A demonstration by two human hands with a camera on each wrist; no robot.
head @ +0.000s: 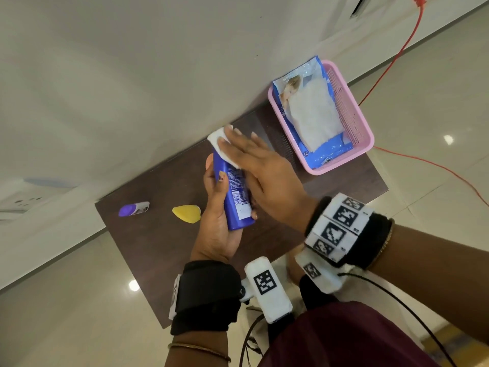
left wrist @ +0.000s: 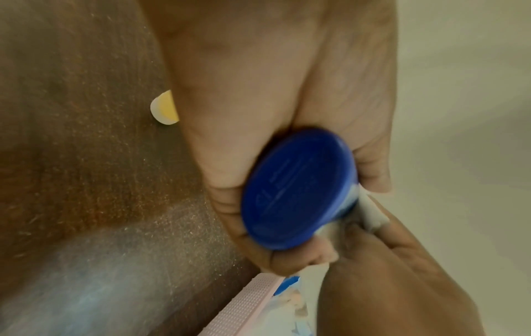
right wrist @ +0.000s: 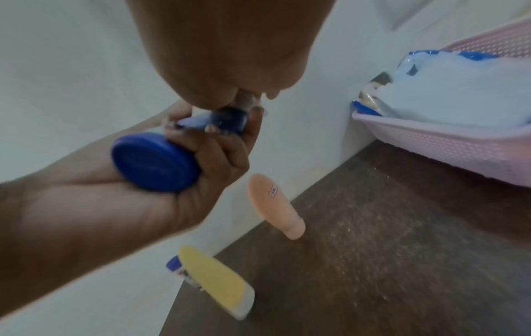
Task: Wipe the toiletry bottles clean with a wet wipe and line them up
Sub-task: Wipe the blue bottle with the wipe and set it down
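White wall and pale floor surround a small dark desk point(head: 164, 234) that runs across the middle of the head view. Above it, near the frame centre, the left hand point(head: 219, 221) grips the blue bottle point(head: 234, 189) around its lower half, fingers and thumb curled on it. The bottle's long axis points from the lower centre up toward the upper left, with the flat end toward the wrist; the far end is covered. The right hand point(head: 264, 176) lies over the upper part with straight fingers and presses a wet wipe point(head: 222, 147) on the bottle, so both hands meet on the same thing. I judge the wiping is in progress, and the next stroke must follow this long axis, from the far end down to the left hand's grip.

On the desk, at the left of the frame, a purple-capped bottle point(head: 133, 209) and a yellow bottle point(head: 186, 213) wait, well apart from each other. The right wrist view also shows a peach tube point(right wrist: 276, 206) standing on its cap near the wall. At the upper right a pink basket point(head: 352, 102) holds the wipes pack point(head: 312, 112).
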